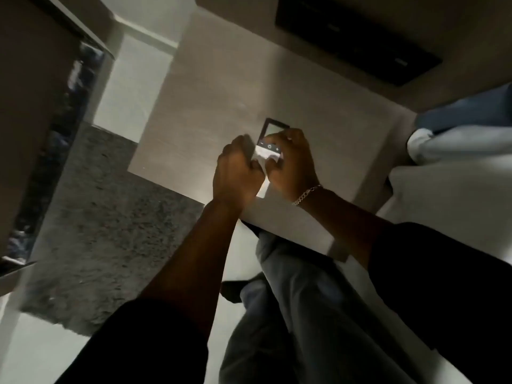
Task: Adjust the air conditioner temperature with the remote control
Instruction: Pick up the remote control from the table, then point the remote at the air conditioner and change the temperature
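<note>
Your right hand (291, 162) is wrapped around the remote control (270, 142), thumb on its button strip | your left hand (238, 170) is curled loosely beside it, touching its lower edge; hold unclear | remote held over a pale table (210, 106) | chain bracelet (306, 194) on right wrist

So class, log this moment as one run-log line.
right hand: holds remote control, thumb near its buttons | left hand: curled beside it, contact unclear | chain bracelet: right wrist | lighting: dim
</note>
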A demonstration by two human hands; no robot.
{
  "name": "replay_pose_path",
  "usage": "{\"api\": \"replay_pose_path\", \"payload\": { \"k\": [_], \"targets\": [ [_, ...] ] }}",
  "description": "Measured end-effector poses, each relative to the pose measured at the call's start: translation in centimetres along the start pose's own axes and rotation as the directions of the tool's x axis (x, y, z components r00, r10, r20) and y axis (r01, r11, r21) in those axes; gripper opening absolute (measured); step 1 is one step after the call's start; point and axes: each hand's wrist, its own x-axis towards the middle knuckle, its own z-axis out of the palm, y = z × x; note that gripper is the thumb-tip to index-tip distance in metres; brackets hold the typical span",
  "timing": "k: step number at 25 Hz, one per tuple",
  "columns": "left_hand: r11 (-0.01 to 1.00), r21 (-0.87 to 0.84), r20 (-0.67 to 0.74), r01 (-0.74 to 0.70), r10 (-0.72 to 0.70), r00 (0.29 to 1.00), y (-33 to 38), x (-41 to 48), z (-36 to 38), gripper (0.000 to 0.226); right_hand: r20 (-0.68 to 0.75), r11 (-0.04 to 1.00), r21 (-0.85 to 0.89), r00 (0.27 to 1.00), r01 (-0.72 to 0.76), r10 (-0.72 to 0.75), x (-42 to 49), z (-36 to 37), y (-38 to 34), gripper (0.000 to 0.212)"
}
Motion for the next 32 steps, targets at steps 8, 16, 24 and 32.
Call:
{"api": "replay_pose_path", "payload": {
  "k": [8,16,24,32],
  "targets": [
    [0.985,-0.08,0.077,0.15,-0.144,0.987,-1.2,2.1,4.3,0.008,-0.062,0.869,0.206,0.88,-0.45,0.47,-0.9,3.3,2.4,0.033],
    [0.696,-0.624,0.0,0.355,-0.454,0.891,-1.8,-0.9,-3.1,0.02,0.059,0.851,0.332,0.909,-0.408,0.413,-0.7,2.1,-5.0,0.024],
    [0.547,-0.837,-0.225,-0.002,-0.342,0.912,2.3,-12.2,-24.5,0.031,0.249,0.774,0.61,0.968,-0.171,0.017,-2.7,-5.1,-26.8,0.03],
    [0.58,-0.696,-0.652,-0.423,-0.262,0.712,11.2,-29.3,-47.6,0.022,0.293,0.63,0.753,0.76,0.19,-0.58,-10.3,-16.6,-53.1,0.019]
  ]
}}
